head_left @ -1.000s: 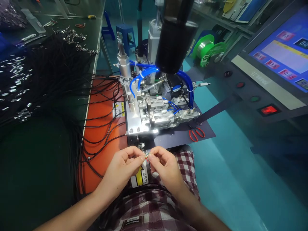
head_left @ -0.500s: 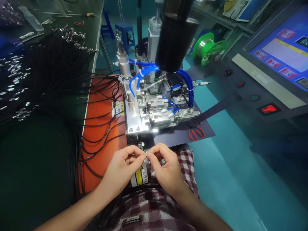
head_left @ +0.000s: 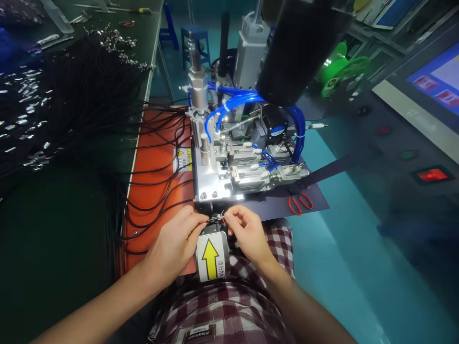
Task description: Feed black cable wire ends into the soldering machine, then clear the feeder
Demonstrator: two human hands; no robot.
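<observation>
My left hand (head_left: 176, 237) is closed in a pinch at the near end of the machine, its fingertips on the end of a black cable (head_left: 211, 220). Opposite it, my right hand (head_left: 248, 233) pinches thin wires (head_left: 224, 219) at the same cable end, with a bit of red showing. Both sets of fingertips are just above a small dark metal fixture (head_left: 214, 228) on the machine's track. Exactly how the cable end sits against the fixture is too small to make out. Below the hands is a white label with a yellow arrow (head_left: 211, 262).
The metal machine (head_left: 211, 177) with blue air tubes stands ahead. Black cables (head_left: 158, 183) trail over an orange surface (head_left: 152, 165) at left, beside a heap of cables (head_left: 96, 81). Red-handled scissors (head_left: 300, 203) lie right of the machine. A control screen panel (head_left: 412, 114) stands at far right.
Both hands have moved slightly forward and apart, from fingertips touching to a small gap over the fixture. The yellow arrow label is now uncovered. The view has shifted a little.
</observation>
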